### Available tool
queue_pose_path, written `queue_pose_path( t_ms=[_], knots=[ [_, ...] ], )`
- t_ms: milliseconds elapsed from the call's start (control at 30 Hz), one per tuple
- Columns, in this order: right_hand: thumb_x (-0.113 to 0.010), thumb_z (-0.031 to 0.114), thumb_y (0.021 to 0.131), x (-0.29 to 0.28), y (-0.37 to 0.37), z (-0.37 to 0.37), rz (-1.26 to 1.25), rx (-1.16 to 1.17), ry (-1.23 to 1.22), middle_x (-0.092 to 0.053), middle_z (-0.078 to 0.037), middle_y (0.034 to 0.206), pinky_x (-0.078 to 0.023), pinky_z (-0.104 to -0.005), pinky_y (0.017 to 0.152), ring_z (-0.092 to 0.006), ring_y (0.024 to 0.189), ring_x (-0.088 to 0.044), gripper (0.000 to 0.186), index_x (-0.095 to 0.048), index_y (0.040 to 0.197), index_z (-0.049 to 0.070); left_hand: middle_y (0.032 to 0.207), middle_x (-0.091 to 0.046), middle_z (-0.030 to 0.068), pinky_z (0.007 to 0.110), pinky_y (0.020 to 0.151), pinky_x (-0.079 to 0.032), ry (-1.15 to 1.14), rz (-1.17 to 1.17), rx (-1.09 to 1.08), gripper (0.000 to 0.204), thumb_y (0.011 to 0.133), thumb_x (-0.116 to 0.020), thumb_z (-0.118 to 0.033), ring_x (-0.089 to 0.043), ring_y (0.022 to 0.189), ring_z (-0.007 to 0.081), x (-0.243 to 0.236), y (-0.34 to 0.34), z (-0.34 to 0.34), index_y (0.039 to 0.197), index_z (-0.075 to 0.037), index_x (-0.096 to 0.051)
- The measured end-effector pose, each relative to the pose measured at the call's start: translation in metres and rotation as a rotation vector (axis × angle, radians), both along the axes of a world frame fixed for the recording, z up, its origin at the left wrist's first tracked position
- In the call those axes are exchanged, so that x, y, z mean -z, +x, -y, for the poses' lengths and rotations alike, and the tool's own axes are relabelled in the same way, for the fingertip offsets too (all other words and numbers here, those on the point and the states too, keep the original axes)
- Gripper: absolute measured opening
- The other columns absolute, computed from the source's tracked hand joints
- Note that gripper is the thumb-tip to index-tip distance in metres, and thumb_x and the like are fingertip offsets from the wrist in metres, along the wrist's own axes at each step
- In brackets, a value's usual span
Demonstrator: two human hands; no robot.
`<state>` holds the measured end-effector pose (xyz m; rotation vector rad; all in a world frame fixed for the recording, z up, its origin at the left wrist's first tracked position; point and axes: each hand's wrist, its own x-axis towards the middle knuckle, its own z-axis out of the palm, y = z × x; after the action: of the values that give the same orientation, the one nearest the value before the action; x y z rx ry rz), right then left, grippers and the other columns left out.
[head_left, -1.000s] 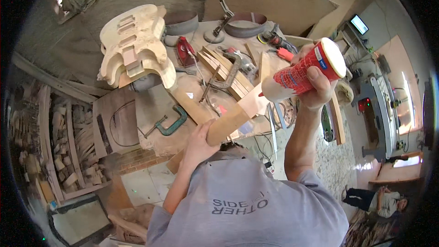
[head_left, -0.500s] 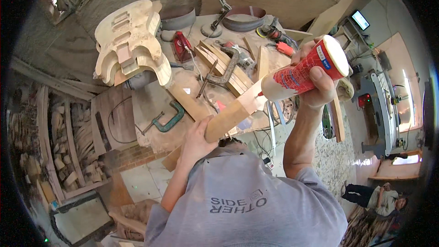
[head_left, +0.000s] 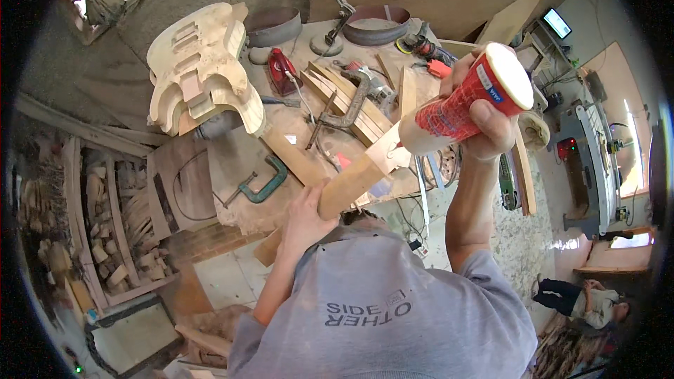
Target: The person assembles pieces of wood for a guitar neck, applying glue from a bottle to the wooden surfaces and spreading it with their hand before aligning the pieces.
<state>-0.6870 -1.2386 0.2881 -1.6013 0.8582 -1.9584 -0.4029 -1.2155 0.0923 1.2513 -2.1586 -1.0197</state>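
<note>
My right hand (head_left: 493,130) is wrapped round a red and cream glue bottle (head_left: 453,116), tipped so its base faces up and its nozzle points down to the left. The nozzle end is at the pale far end of a long wooden piece (head_left: 353,184), where a thin curved line of glue shows. My left hand (head_left: 309,214) grips the near end of this wooden piece, fingers closed round its side. Just left of the left hand, a green G-clamp (head_left: 270,181) lies on the dusty workbench (head_left: 235,161).
Stacked wooden guitar bodies (head_left: 200,70) stand at the bench's left. Behind the wooden piece lie a grey clamp (head_left: 357,102) on wood strips, a red iron (head_left: 282,74) and a power tool (head_left: 425,49). Another person (head_left: 593,303) is at far right, below a machine (head_left: 586,168).
A curved line of glue now shows on the wood's pale end, near the nozzle. The bottle has shifted slightly; both hands keep their hold.
</note>
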Motion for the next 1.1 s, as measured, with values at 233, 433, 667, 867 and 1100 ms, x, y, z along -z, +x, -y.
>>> queue_pose_path(
  t_ms=[233,433,667,867,1100],
  knots=[
    [-0.075,0.016,0.067,-0.004,-0.02,-0.001,0.011,0.189,-0.087,-0.067,-0.015,0.092,-0.056,-0.032,0.067,-0.021,0.072,-0.066,0.054,-0.057,0.114,-0.003,0.11,-0.064,0.0178,0.046,0.087,-0.051,-0.062,-0.02,0.004,0.071,0.067,-0.078,-0.02,-0.063,0.102,0.0381,0.005,-0.002,-0.002,0.133,-0.008,-0.055],
    [-0.078,0.018,0.063,-0.004,-0.018,-0.005,-0.018,0.223,0.026,-0.065,-0.007,0.094,-0.052,-0.0303,0.078,-0.0173,0.085,-0.064,0.059,-0.057,0.114,-0.002,0.112,-0.063,0.0211,0.045,0.088,-0.052,-0.043,0.026,0.005,0.072,0.067,-0.079,-0.022,-0.063,0.104,0.039,-0.001,-0.004,-0.004,0.132,-0.003,-0.055],
    [-0.073,0.021,0.068,-0.005,-0.032,0.002,-0.142,0.221,-0.041,-0.063,-0.015,0.089,-0.052,-0.0315,0.065,-0.0215,0.072,-0.062,0.062,-0.052,0.122,-0.002,0.114,-0.063,0.0222,0.046,0.089,-0.052,-0.03,0.065,0.002,0.075,0.067,-0.08,-0.027,-0.063,0.106,0.0391,0.005,-0.003,-0.005,0.134,-0.003,-0.054],
    [-0.073,0.024,0.068,-0.006,-0.021,0.006,-0.196,0.119,-0.004,-0.062,-0.014,0.087,-0.054,-0.0323,0.066,-0.0213,0.073,-0.064,0.062,-0.053,0.121,-0.001,0.115,-0.063,0.0213,0.045,0.089,-0.052,-0.053,0.093,0.006,0.075,0.067,-0.08,-0.028,-0.063,0.106,0.0389,0.006,-0.003,-0.004,0.133,-0.002,-0.054],
    [-0.075,0.025,0.066,-0.002,-0.015,0.011,-0.088,0.143,0.052,-0.062,-0.014,0.087,-0.053,-0.0318,0.064,-0.0216,0.073,-0.063,0.065,-0.052,0.121,-0.001,0.117,-0.063,0.0189,0.046,0.091,-0.051,0.013,0.136,0.003,0.072,0.067,-0.078,-0.023,-0.062,0.107,0.0393,-0.003,-0.005,-0.003,0.132,-0.004,-0.054]
  ],
)
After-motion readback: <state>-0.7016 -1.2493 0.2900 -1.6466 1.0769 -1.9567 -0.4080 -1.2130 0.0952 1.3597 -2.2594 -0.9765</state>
